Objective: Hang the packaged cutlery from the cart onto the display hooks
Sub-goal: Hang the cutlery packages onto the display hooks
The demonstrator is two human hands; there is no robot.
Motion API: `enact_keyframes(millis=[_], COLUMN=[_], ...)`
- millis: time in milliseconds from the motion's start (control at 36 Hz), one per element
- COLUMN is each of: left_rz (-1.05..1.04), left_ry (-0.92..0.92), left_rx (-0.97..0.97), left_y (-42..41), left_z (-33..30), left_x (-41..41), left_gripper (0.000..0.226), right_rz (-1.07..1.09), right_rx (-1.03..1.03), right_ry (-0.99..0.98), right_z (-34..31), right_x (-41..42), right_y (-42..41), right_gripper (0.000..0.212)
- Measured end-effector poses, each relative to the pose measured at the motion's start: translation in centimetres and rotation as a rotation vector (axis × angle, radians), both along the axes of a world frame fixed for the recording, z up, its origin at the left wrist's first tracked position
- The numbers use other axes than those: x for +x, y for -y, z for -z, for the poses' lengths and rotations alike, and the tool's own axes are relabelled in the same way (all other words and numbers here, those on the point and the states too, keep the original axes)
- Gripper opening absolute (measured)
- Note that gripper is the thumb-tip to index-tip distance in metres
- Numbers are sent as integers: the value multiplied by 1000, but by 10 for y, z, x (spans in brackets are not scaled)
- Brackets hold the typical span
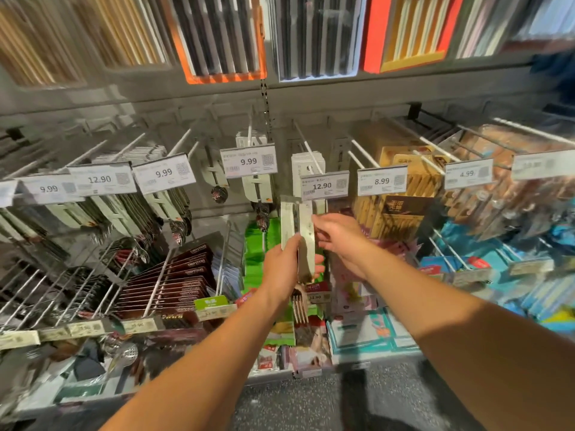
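Pale card fork packs [303,231] are gripped by the left hand [281,269], upright; the right hand [340,236] pinches their top edge, just below the 12.90 price tag [324,185].

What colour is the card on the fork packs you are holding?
Pale grey-white, seen in the head view: the fork packs held by the left hand.

a shop aisle, price tags [322,185] on display hooks [306,147], rows of hanging packaged cutlery [158,206]
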State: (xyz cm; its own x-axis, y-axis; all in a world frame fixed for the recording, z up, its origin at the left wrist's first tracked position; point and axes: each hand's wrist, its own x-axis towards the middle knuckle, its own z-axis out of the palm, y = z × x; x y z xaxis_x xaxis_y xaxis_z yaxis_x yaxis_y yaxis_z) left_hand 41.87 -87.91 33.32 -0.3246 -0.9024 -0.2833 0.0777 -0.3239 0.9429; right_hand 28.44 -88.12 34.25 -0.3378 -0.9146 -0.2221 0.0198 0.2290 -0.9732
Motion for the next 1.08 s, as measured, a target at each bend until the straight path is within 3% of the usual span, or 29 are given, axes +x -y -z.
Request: enact_keyframes(millis=[83,194,361,417,667,833,1083], left_rz=[70,153,121,106,148,154,81], left_ry=[67,329,362,403,398,445,442], left_rx=[26,-94,-242,-268,-300,-337,-487], left_y=[-16,-31,-38,-33,-11,5,19], left_z=[1,5,0,1,3,9,2], left_x=[5,7,3,1,-8,-17,-26], left_gripper=[31,41,10,22,21,24,36], right_rz=[36,68,70,76,-30,-38,0], right_rx=[-26,-3,-16,-10,30,20,-27], right_ry=[39,13,-51,-79,-170,-108,-101], right_z=[-7,-12,-20,-17,-3,0,-8], right_x=[-1,-6,-15,-17,-33,-44,-50], right_y=[-20,-39,-58,-56,-46,-32,-11], right_gripper=[11,15,14,23,38,19,45])
